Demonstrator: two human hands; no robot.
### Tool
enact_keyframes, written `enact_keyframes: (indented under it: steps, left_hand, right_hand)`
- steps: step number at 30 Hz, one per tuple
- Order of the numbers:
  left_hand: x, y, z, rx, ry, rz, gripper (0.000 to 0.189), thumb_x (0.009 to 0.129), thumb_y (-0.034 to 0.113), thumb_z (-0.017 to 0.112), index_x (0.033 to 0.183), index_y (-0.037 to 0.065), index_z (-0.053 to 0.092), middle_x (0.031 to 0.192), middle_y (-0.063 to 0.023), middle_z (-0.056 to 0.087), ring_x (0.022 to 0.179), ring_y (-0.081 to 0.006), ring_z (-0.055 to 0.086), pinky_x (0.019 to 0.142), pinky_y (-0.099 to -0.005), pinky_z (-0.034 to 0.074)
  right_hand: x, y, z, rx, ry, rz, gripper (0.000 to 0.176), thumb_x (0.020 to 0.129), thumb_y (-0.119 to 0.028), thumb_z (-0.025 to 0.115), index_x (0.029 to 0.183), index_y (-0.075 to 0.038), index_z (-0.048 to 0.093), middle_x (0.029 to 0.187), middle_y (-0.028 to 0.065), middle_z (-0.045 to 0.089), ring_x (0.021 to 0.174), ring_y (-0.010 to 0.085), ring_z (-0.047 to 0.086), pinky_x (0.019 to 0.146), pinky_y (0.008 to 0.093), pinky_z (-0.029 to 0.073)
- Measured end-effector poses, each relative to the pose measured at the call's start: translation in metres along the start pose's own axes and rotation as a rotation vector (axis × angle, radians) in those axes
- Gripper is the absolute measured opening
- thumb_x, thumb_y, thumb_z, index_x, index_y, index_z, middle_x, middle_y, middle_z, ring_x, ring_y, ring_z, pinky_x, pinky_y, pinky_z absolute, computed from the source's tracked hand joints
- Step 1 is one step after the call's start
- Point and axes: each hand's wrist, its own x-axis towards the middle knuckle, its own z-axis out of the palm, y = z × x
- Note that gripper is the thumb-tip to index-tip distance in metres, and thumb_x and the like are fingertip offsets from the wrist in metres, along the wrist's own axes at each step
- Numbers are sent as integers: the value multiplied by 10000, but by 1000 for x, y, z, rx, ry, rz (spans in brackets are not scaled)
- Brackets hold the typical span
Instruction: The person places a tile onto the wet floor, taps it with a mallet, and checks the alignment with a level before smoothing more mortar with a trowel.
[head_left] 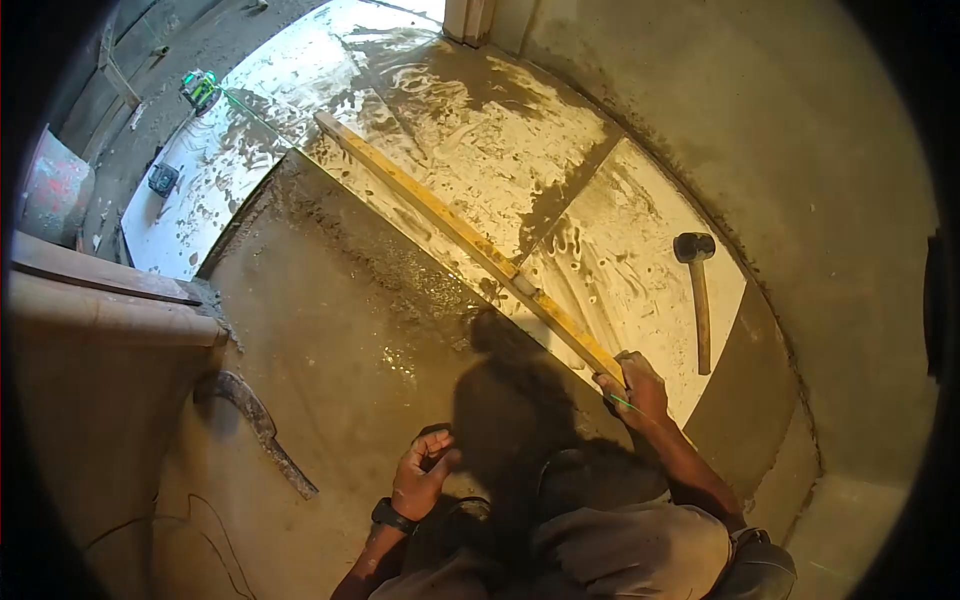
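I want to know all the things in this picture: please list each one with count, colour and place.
Long bar: one, yellow, across the tiles
Mallet: one, black head, brown handle, on the tiles, right
Tiles: several, whitish, smeared, middle to upper left
Device: one, green and black, upper left
Small block: one, dark, left
Bucket: one, pale with reddish marks, left edge
Curved tool: one, brown, lower left
Wet floor: one area, brown, centre left
Wall: one, grey-brown, right
Watch: one, black, left wrist
Left hand: one, brown, bottom centre
Right hand: one, brown, gripping the bar's near end
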Motion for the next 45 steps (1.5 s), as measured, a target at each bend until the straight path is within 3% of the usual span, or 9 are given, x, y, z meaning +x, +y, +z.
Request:
enact_keyframes:
  steps: [6,8,15,25,34,45]
  left_hand:
    - [2,-8,2,56,-85,-68,354,930,70,694,1253,-13,573,1201,-93,650,1103,-151,615,966,-310,499]
    - [4,-11,0,12,-98,-79,472,911,168,744,1295,-22,546,1244,-112,628,1086,-147,619,939,-294,512]
    - [11,2,4,-98,-78,-161,472,913,147,735,1307,-22,537,1222,-114,631,1064,-147,625,925,-288,522]
    - [24,11,11,-87,-161,-143,453,924,141,716,1314,-13,542,1177,-91,647,1033,-130,618,899,-293,516]
    - [28,2,9,-108,-187,-138,439,926,140,715,1307,-4,551,1171,-73,652,1046,-125,605,932,-293,500]
    - [29,11,9,-40,-191,-136,404,938,129,692,1297,1,559,1149,-72,659,1057,-136,610,927,-284,504]
  right_hand:
    - [8,0,9,28,-29,14,388,912,-348,680,1065,8,661,1022,166,637,988,354,618,838,447,504]
    - [12,-2,9,-28,12,-46,398,900,-346,698,1095,-1,658,1023,159,635,990,347,618,830,445,507]
    - [18,-5,7,-75,10,-77,421,863,-326,740,1144,-27,646,1018,145,629,982,343,614,821,440,510]
    - [19,-15,-1,-101,-97,11,391,871,-291,738,1140,-27,634,1040,160,619,964,350,606,808,447,501]
    - [20,-8,2,-73,-34,-74,396,863,-305,744,1134,-38,635,1053,161,621,971,349,606,810,447,503]
    - [21,-13,1,-87,-65,-18,424,859,-324,752,1151,-38,637,1031,161,620,942,348,616,793,444,510]
